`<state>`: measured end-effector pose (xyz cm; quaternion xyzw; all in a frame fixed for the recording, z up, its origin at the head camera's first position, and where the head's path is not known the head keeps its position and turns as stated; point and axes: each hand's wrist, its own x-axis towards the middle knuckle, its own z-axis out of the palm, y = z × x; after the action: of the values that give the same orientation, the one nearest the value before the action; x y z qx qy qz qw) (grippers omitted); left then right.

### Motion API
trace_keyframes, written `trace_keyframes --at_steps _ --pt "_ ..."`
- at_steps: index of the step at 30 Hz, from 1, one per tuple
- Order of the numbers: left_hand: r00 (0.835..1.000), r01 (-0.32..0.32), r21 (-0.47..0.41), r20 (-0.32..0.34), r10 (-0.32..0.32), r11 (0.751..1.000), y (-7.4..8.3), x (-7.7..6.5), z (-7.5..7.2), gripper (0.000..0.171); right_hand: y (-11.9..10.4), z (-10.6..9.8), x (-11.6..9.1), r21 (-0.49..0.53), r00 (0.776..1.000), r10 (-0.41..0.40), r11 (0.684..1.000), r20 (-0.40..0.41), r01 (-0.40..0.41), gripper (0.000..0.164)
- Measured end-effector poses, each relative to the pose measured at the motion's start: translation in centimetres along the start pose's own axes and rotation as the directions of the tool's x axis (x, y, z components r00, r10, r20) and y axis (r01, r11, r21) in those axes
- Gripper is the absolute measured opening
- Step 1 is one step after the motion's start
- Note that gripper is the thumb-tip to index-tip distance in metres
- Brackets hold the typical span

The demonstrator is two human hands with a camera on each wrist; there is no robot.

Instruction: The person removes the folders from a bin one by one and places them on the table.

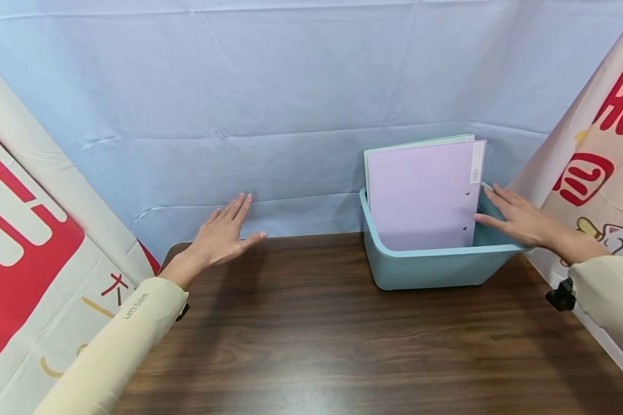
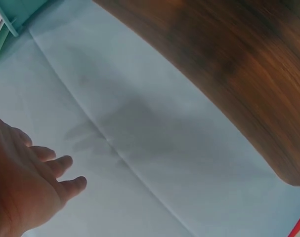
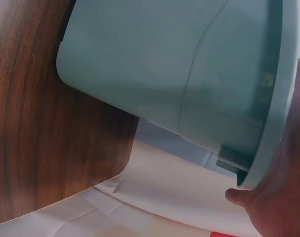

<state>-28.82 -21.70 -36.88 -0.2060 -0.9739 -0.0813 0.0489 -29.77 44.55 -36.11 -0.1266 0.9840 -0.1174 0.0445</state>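
Upright teal bin (image 1: 431, 271) on table (image 1: 311, 340); inside, lilac folder (image 1: 420, 193) before mint folder (image 1: 420, 144)

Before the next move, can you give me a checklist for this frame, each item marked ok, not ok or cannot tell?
1. Bin upright on the table: ok.
2. Purple folder standing in the bin: ok, its top above the rim.
3. Pale green folder in the bin too: ok, behind the purple one.
4. Left hand free of objects: ok.
5. Both hands at the bin: not ok, only the right hand is.
6. Right hand pressing on the rim: cannot tell.
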Motion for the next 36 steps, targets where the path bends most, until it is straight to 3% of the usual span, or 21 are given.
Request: trace_keyframes --at_steps 18,36 --pt "0.994 -0.095 -0.087 -0.060 0.090 0.992 2.8 2.0 1.1 0.099 0.8 1.2 -0.1 0.135 0.999 0.038 0.990 0.012 -0.039 0.097" --pt "0.982 -0.169 -0.209 -0.122 0.146 0.963 6.3 4.6 1.3 0.100 0.5 1.3 0.1 0.073 1.000 0.025 0.997 -0.002 -0.025 0.094"
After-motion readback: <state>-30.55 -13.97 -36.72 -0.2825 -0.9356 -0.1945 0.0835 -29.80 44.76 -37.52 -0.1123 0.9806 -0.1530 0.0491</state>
